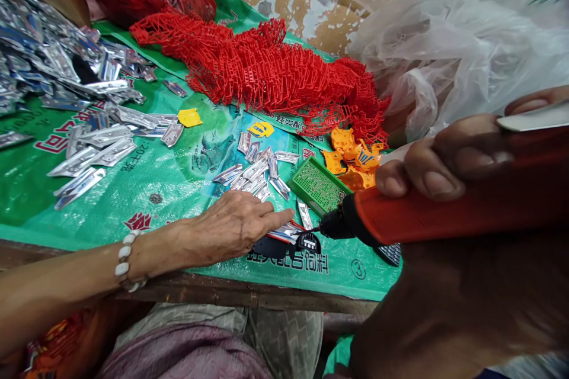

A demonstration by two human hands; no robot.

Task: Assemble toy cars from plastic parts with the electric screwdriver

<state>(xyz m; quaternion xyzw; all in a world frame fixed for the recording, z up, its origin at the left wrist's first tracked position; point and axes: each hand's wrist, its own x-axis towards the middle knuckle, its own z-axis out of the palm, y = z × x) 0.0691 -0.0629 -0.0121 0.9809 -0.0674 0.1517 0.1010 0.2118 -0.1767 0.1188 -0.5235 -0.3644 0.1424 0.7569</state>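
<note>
My left hand, with a beaded bracelet at the wrist, presses on a small assembly of silver, red and black parts near the table's front edge. Its index finger points right along the silver piece; the other fingers are curled. My right hand is wrapped round a red electric screwdriver lying nearly level, its black nose to the left. The bit touches or nearly touches the right end of the assembly, beside a black round part. Just behind stands a green tray of small metal screws.
Silver pieces are heaped at the left, with a smaller pile behind my left hand. Red plastic frames lie across the back, orange parts behind the screwdriver. Clear plastic bags fill the back right.
</note>
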